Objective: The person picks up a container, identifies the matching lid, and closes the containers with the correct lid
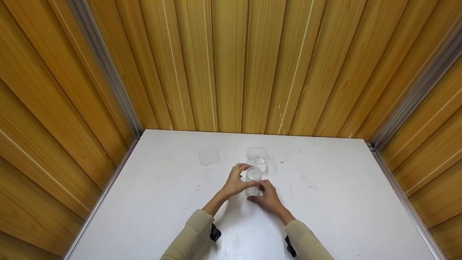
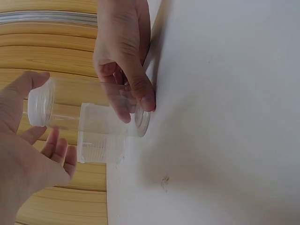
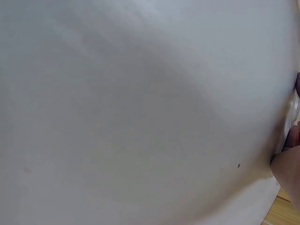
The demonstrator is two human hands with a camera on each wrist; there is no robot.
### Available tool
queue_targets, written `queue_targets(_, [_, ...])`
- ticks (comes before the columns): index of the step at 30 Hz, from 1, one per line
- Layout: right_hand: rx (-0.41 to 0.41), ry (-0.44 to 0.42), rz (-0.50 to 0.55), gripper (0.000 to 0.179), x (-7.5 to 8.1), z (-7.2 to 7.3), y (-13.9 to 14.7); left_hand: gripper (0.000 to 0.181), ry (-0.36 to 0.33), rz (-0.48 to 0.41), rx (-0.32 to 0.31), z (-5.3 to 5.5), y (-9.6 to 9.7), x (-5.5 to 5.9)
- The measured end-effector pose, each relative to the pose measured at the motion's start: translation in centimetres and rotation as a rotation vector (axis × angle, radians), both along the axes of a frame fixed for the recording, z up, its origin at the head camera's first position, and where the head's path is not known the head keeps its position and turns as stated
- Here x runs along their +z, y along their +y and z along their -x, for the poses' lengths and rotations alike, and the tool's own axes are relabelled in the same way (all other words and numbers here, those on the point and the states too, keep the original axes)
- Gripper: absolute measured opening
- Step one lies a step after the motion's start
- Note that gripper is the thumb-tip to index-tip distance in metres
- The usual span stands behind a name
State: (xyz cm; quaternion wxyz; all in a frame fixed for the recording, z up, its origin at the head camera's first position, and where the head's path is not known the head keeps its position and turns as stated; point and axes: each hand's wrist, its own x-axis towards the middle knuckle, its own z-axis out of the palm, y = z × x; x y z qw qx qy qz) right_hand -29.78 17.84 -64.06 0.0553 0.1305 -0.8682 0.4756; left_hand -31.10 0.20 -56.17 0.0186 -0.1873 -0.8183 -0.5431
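Note:
A clear plastic jar [image 1: 251,191] with a translucent whitish screw lid [image 2: 37,108] stands upright on the white table, close in front of the person. My left hand [image 1: 235,181] grips the lid from the left, thumb on one side and fingers on the other. Low down on the jar, my right hand [image 1: 269,198] holds the body near its base between thumb and fingers. The see-through wall shows nothing inside the jar. At the right edge of the right wrist view, only a part of the right hand [image 3: 289,164] appears.
Right behind the jar stands a clear squarish container [image 1: 262,153] with its top off. A flat translucent square lid [image 1: 209,157] lies to its left. Wood-look panels [image 1: 231,72] wall in the white table [image 1: 343,202] at the back and sides.

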Motion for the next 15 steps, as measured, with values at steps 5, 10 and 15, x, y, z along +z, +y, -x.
queue_targets(5, [0.024,0.016,0.000,0.051,0.17,0.20,-0.35,0.054,-0.039,-0.015,-0.024,0.12,-0.29,0.07])
queue_targets(10, [0.012,0.016,0.000,0.047,-0.11,0.04,-0.06,0.057,-0.079,-0.025,-0.041,0.02,0.24,-0.27])
queue_targets(15, [0.005,0.012,-0.016,0.048,-0.41,0.06,0.18,0.064,-0.114,-0.017,-0.088,0.23,0.15,-0.25])
